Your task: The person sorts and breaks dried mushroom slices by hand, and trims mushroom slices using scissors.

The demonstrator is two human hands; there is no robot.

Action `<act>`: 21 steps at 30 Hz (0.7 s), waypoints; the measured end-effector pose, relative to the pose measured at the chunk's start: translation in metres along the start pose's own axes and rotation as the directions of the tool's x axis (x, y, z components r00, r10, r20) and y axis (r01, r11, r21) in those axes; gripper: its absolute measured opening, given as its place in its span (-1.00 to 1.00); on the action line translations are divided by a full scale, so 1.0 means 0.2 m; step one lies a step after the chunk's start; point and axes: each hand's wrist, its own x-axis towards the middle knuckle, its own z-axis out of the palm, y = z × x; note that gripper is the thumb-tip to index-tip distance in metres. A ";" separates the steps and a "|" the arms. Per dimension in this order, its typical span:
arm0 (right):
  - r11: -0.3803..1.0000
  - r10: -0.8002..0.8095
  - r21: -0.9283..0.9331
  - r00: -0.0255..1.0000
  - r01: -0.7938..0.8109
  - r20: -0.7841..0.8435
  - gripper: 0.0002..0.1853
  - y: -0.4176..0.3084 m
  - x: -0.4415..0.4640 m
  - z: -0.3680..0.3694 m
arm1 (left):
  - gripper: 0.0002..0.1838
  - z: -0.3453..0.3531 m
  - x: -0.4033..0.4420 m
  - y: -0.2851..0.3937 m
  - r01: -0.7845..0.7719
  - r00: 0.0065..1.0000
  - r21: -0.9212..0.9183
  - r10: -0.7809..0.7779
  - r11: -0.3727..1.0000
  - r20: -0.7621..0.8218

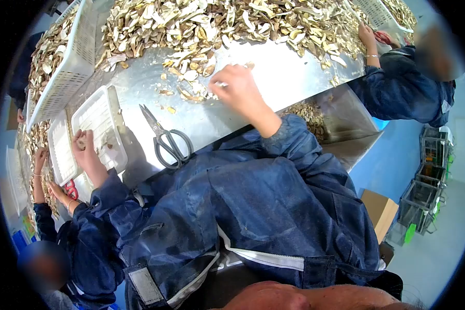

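Observation:
A large heap of dried mushroom slices point(191, 26) covers the far part of the metal table point(134, 82). My right hand point(240, 90) is over the near edge of the heap, above a few loose slices; its fingers are curled and blurred, with a pale spot at the tips. My left hand point(88, 155) is at a white plastic tray point(120, 150), its fingers pinched together; what is between them is too small to name. Between my hands, black-handled scissors point(166, 137) lie on the table with the blades toward the heap. A few small bits lie in the tray.
A second white tray point(62, 150) sits left of the first. A white basket point(80, 62) of slices stands at the far left, another basket point(374, 13) at the far right. Co-workers' sleeves point(398, 77) show on both sides. Red-handled scissors point(71, 190) are near a co-worker's hand.

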 end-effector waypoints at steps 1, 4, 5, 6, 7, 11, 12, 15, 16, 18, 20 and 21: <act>0.999 -0.024 0.025 0.999 0.023 0.035 -0.90 -0.05 -0.01 0.03 | -0.49 0.01 0.01 0.03 -0.059 0.998 0.162 0.055 0.985 0.026; 0.992 -0.070 -0.092 0.989 0.082 0.129 -0.87 -0.17 -0.01 0.07 | -0.35 -0.01 0.02 -0.05 -0.173 0.985 0.379 0.149 0.909 0.092; 0.989 -0.067 -0.119 0.987 0.085 0.146 -0.86 -0.17 -0.02 0.08 | -0.33 -0.02 0.04 -0.11 -0.230 0.973 0.459 0.204 0.858 0.106; 0.985 -0.068 -0.145 0.984 0.092 0.165 -0.86 -0.16 -0.02 0.11 | -0.38 0.02 -0.02 -0.06 -0.253 0.965 0.499 0.250 0.829 0.075; 0.980 -0.068 -0.169 0.980 0.100 0.184 -0.86 -0.16 -0.02 0.12 | -0.41 0.07 -0.09 0.01 -0.216 0.976 0.359 0.216 0.908 0.039; 0.996 0.058 0.054 0.968 -0.073 0.244 -0.87 -0.21 -0.01 0.07 | -0.63 0.28 -0.30 0.11 -0.215 0.973 -0.081 0.221 0.973 0.072; 0.951 0.150 0.215 0.941 -0.221 0.303 -0.87 -0.20 -0.01 0.07 | -0.67 0.34 -0.36 0.16 -0.138 0.972 -0.151 0.163 0.979 0.171; 0.672 0.313 0.489 0.811 -0.557 0.493 -0.83 -0.19 -0.02 0.06 | -0.73 0.51 -0.51 0.22 0.228 0.869 -0.337 -0.035 0.913 0.493; 0.555 0.341 0.532 0.758 -0.640 0.556 -0.82 -0.19 -0.02 0.05 | -0.72 0.55 -0.56 0.25 0.367 0.809 -0.335 -0.120 0.868 0.575; 0.378 0.302 0.630 0.733 -0.679 0.609 -0.81 -0.20 -0.02 0.04 | -0.70 0.62 -0.61 0.27 0.590 0.649 -0.254 -0.263 0.767 0.714; 0.239 0.278 0.666 0.707 -0.706 0.650 -0.81 -0.20 -0.03 0.02 | -0.70 0.67 -0.65 0.31 0.640 0.607 -0.288 -0.240 0.712 0.758; 0.197 0.274 0.666 0.693 -0.720 0.667 -0.82 -0.20 -0.03 0.02 | -0.70 0.69 -0.66 0.33 0.665 0.586 -0.302 -0.227 0.683 0.778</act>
